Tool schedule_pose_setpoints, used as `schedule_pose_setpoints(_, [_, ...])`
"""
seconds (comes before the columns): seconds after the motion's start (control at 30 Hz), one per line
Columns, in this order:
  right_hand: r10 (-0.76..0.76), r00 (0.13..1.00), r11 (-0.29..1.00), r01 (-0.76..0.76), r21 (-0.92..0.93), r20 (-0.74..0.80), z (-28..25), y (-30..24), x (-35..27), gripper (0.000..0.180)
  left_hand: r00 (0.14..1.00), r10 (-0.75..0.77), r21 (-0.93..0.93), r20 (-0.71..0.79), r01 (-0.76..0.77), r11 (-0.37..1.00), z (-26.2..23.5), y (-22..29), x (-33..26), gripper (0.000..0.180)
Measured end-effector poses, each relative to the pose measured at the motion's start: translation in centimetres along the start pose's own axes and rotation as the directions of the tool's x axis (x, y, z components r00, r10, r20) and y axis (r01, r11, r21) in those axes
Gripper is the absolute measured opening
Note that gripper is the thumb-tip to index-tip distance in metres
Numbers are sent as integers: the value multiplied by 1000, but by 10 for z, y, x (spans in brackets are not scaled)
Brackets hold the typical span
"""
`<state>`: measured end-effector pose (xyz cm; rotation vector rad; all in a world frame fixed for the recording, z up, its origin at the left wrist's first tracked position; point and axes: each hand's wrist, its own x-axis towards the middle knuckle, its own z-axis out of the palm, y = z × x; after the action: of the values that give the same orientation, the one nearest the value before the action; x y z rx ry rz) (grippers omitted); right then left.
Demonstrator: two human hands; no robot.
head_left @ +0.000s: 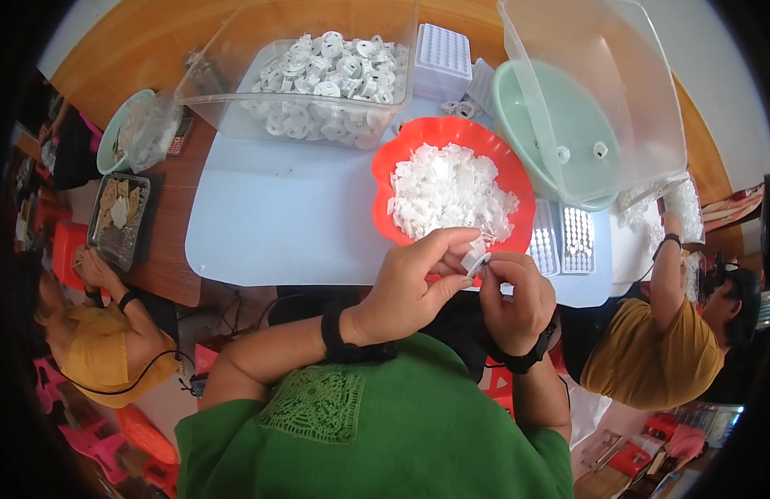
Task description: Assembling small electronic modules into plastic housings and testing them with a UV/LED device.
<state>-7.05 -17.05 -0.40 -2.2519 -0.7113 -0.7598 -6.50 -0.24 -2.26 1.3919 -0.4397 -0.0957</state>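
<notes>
My left hand [406,283] holds a small white plastic part [475,263] between thumb and fingers, just over the near rim of a red scalloped bowl [386,158]. Against the same part, on its right side, the bent fingers of my right hand [522,303] are pinched together. A small dark spot shows where those fingertips meet the part; what it is I cannot make out. Thin white translucent plastic pieces [451,187] are heaped in the bowl. To the right of the bowl lie two small trays, one of them filled with little pale pieces [578,237].
A clear bin [206,108] of round white parts [326,66] stands at the back. A stack of white trays [443,54], a green basin [508,91] and another clear bin [643,108] are right of it. People in yellow sit left [110,349] and right [659,349].
</notes>
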Motion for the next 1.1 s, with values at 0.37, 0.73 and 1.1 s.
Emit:
schedule_pose_setpoints(0.37, [-85,995,994,88,-65,45,2,-5,-2,26,980,181,187,-81,-163,969,3,3,-4,38])
schedule_pose_setpoints(0.73, [-45,997,996,40,-80,-56,6,-5,-5,30,987,157,72,-19,-155,985,-1,11,4,35])
schedule_pose_setpoints(1.1, [-102,988,976,76,-204,-118,11,-7,-8,31,999,-42,-207,9,43,977,-2,10,-1,37])
